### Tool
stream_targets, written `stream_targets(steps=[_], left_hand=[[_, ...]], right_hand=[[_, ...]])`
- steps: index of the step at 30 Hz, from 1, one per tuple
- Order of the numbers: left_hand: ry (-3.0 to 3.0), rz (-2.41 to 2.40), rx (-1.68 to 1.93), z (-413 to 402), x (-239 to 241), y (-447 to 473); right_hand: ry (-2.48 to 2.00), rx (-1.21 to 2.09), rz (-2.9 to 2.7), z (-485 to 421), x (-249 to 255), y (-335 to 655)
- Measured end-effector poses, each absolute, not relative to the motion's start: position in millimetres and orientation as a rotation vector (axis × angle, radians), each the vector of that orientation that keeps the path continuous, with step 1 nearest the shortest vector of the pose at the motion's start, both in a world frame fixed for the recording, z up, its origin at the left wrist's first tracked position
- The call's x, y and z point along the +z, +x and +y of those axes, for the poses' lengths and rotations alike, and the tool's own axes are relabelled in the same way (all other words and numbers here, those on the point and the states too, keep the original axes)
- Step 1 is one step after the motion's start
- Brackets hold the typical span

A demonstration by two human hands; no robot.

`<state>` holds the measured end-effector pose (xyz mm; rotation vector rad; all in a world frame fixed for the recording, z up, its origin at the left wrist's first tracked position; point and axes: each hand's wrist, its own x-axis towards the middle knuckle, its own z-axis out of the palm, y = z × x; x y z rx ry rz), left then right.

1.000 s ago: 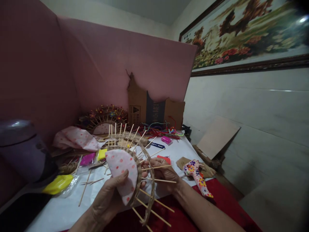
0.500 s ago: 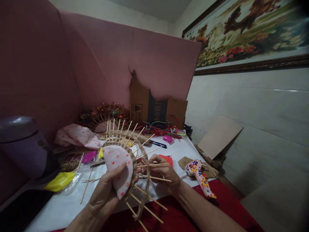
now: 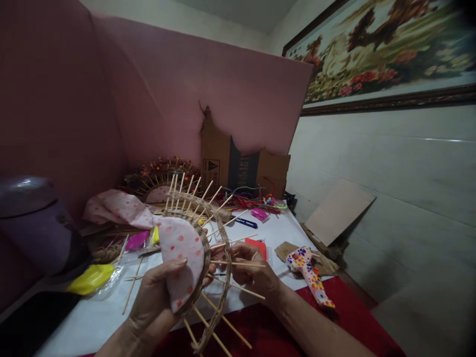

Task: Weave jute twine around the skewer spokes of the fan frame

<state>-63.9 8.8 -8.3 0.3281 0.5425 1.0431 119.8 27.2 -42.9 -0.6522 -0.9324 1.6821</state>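
Note:
My left hand (image 3: 156, 292) grips a half-round craft piece, with the thumb on its fabric-covered half-disc (image 3: 182, 267), white with red-orange dots. Thin wooden sticks (image 3: 238, 329) fan out from its twine-trimmed edge. A braided twine band (image 3: 227, 243) arcs across the sticks, apart from the half-disc. My right hand (image 3: 253, 267) is at the right side of the piece, fingers bent together among the sticks beside the band. The sticks and band partly cover its fingertips, so what they pinch is hidden.
A flower-patterned glue gun (image 3: 310, 277) lies right, on a cardboard scrap (image 3: 288, 250). Behind are a blue utility knife (image 3: 245, 222), a pink packet (image 3: 259, 214) and colourful pipe cleaners (image 3: 241, 196). A yellow packet (image 3: 91, 278) and loose sticks (image 3: 132, 290) lie left. Cut cardboard (image 3: 213, 148) stands at the back.
The half-round piece has turned slightly clockwise in my left hand, its lower sticks shifting down and left. My right hand has stayed by the band, with its fingers slightly shifted.

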Motion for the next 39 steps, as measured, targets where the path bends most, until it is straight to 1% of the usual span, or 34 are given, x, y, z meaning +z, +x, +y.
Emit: stream_targets(steps=[7, 14, 27, 39], left_hand=[[0.319, 0.648, 1.058, 5.8, -0.3, -63.7], [0.357, 0.564, 1.05, 7.5, -1.8, -64.0], [0.376, 0.585, 1.058, 10.4, -2.7, -64.7], [0.366, 0.606, 1.181, 11.2, -4.3, -67.6]], right_hand=[[-0.618, 1.64, -0.95, 22.3, -35.5, 116.8], [-0.671, 1.641, -1.003, 22.2, -36.5, 117.9], [-0.651, 1.622, -0.996, 24.1, -40.3, 118.3], [-0.82, 1.558, -1.024, 19.3, -31.8, 117.7]])
